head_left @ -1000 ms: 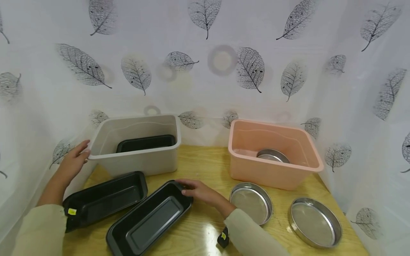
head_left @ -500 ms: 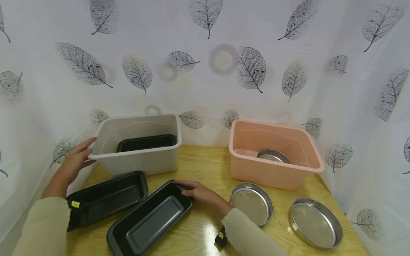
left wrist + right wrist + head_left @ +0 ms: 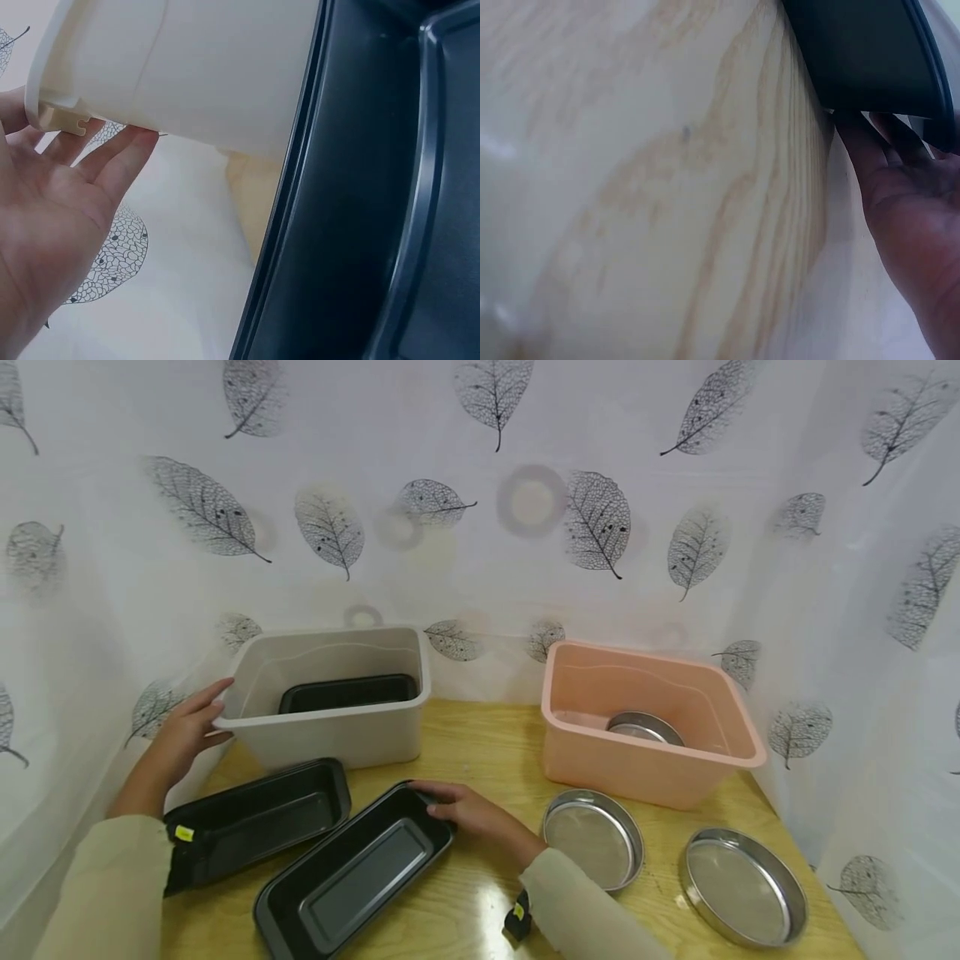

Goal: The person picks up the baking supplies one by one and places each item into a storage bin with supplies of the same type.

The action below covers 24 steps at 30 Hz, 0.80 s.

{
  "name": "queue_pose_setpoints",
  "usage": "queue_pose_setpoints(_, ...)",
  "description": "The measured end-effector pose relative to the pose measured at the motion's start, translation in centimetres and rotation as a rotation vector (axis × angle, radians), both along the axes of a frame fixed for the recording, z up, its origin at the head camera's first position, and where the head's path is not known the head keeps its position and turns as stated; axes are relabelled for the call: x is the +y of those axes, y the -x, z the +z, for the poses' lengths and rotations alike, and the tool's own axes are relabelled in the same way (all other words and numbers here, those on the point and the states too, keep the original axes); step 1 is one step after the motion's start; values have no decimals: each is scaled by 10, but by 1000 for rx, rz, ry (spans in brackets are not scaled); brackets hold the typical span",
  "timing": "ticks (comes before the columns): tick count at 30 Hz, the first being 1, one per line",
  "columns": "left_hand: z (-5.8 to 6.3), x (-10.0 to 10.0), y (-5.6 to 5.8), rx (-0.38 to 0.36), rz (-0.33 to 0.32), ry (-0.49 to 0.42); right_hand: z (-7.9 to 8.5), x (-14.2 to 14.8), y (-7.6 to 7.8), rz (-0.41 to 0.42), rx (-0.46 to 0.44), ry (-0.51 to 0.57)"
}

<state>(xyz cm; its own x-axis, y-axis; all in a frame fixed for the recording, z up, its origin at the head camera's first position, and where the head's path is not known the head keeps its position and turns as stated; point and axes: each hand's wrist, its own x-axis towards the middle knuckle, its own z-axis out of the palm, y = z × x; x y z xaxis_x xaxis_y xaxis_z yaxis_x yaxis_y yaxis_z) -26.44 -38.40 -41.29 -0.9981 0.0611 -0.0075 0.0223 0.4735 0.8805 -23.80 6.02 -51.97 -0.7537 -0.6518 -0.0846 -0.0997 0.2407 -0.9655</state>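
At the back left stands a light grey plastic bin (image 3: 360, 739), its left end held at the rim by my left hand (image 3: 176, 743). The left wrist view shows the fingers (image 3: 127, 159) under that rim and the thumb over it. My right hand (image 3: 480, 817) grips the far right corner of a black loaf pan (image 3: 366, 870), thumb over the edge. In the right wrist view, its fingers (image 3: 862, 146) lie against the pan's outer wall. A second black loaf pan (image 3: 281, 814) lies beside it, partly behind my left sleeve. Another loaf pan (image 3: 348, 692) is inside the grey bin.
A pink bin (image 3: 622, 770) at the back right contains a round metal pan (image 3: 645, 725). Two more round pans, one nearer (image 3: 592, 843) my right forearm and one farther right (image 3: 742, 885), lie on the wooden table (image 3: 480, 735). A leaf-print curtain surrounds the table.
My left hand has moved right, from beside the grey bin's left end onto its rim. The right hand stays at the loaf pan's corner. The whole head view has shifted slightly.
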Motion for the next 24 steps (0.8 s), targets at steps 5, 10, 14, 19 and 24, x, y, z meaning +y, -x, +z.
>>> queue_pose_setpoints(5, 0, -1, 2, -10, -3, 2, 2, 0, -3, -31, -44, 17)
queue_pose_setpoints(10, -1, -1, 3, -15, 4, -12, 4, 1, -7, -59, -90, 45)
queue_pose_setpoints(14, 0, -1, 3, -21, 8, 2, 2, 4, -8, -74, -106, 71)
queue_pose_setpoints(19, -1, -1, 3, -30, 6, 9, -1, 11, -10, -69, -135, 116)
queue_pose_setpoints(24, -2, -2, 3, -28, 5, -8, 5, 20, -12, -77, -204, 180)
